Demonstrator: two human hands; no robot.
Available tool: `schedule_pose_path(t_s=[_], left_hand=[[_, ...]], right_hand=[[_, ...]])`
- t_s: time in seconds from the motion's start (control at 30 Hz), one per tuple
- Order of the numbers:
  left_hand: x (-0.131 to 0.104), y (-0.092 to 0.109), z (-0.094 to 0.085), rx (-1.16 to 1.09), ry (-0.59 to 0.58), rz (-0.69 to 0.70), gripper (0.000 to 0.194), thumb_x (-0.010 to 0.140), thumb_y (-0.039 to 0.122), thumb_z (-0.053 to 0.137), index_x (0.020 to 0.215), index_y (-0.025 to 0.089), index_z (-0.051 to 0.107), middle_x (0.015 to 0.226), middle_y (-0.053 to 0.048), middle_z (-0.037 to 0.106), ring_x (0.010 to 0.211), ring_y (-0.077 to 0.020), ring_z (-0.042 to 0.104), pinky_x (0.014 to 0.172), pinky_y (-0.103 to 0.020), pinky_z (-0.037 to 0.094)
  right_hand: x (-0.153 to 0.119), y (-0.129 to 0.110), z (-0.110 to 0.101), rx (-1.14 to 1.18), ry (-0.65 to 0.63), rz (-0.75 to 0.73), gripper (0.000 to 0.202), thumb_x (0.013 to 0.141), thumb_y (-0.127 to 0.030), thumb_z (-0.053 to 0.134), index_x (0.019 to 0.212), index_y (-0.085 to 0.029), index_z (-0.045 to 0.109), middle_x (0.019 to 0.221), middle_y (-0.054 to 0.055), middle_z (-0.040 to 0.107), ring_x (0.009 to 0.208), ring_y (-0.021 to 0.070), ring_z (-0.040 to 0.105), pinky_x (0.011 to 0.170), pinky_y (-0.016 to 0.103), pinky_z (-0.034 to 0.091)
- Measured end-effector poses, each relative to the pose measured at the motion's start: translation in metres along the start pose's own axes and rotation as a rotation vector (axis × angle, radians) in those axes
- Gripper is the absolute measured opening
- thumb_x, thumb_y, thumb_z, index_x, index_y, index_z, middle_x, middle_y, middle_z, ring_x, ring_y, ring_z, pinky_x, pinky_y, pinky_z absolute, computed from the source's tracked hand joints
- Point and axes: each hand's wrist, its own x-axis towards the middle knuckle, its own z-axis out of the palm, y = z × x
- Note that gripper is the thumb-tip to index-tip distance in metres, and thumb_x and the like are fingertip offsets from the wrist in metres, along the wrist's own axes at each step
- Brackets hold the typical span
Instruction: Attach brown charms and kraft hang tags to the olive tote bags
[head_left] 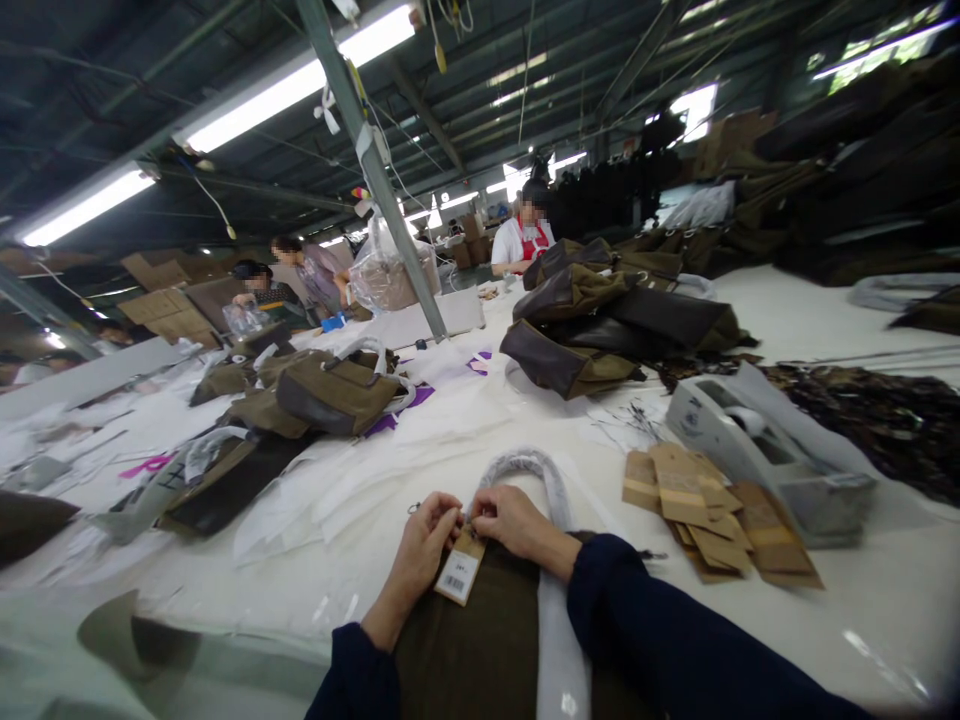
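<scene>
A dark olive bag (472, 640) lies in front of me at the table's near edge. Its handle (559, 490) is wrapped in clear plastic. Over the bag's top hangs a brown hang tag (459, 572) with a white barcode label. My left hand (426, 548) pinches at the tag's upper left, fingers closed. From the other side, my right hand (517, 522) is closed at the tag's top edge, its fingertips close to the left ones. Whatever cord or ring lies between the fingertips is too small to make out.
To the right lie a pile of brown hang tags (694, 500) and a grey tape dispenser (772, 450). Beyond are heaped olive bags (600, 320), with more bags (337, 390) at left. A metal post (382, 190) rises from the table. Several people work farther back.
</scene>
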Motion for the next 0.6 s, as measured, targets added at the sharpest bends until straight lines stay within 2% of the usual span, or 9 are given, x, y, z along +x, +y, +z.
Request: schedule_pose_path(t_s=[0.13, 0.33, 0.47, 0.6], left_hand=[[-0.011, 0.011, -0.004, 0.178, 0.030, 0.049, 0.017, 0.084, 0.036, 0.061, 0.087, 0.020, 0.061, 0.079, -0.001, 0.063, 0.071, -0.0168, 0.058, 0.065, -0.027, 0.044], [-0.021, 0.021, 0.002, 0.525, -0.049, 0.191, 0.001, 0.081, 0.023, 0.064, 0.081, 0.022, 0.065, 0.083, -0.001, 0.061, 0.077, -0.0187, 0.056, 0.070, -0.029, 0.041], [-0.017, 0.019, 0.009, 0.624, -0.045, 0.240, 0.008, 0.081, 0.019, 0.063, 0.083, 0.025, 0.068, 0.088, -0.003, 0.061, 0.088, -0.0222, 0.058, 0.078, -0.031, 0.043], [-0.015, 0.019, 0.016, 0.671, -0.081, 0.275, 0.015, 0.085, 0.015, 0.057, 0.077, 0.024, 0.067, 0.090, -0.005, 0.062, 0.090, -0.0226, 0.058, 0.081, -0.033, 0.044]], right_hand=[[0.000, 0.000, -0.001, 0.029, -0.015, 0.031, 0.009, 0.067, -0.009, 0.060, 0.069, -0.016, 0.066, 0.058, -0.004, 0.055, 0.055, 0.0085, 0.046, 0.050, 0.020, 0.028], [0.002, 0.003, 0.000, 0.063, -0.020, 0.066, 0.006, 0.069, -0.011, 0.062, 0.071, -0.015, 0.066, 0.060, -0.003, 0.057, 0.057, 0.0090, 0.047, 0.051, 0.020, 0.030], [0.002, 0.004, 0.000, 0.089, -0.017, 0.081, 0.003, 0.071, -0.014, 0.064, 0.072, -0.014, 0.067, 0.062, -0.002, 0.059, 0.059, 0.0099, 0.050, 0.052, 0.020, 0.031], [0.001, 0.001, -0.001, 0.105, -0.004, 0.077, 0.006, 0.068, -0.008, 0.062, 0.069, -0.013, 0.066, 0.060, -0.002, 0.058, 0.058, 0.0097, 0.049, 0.052, 0.020, 0.031]])
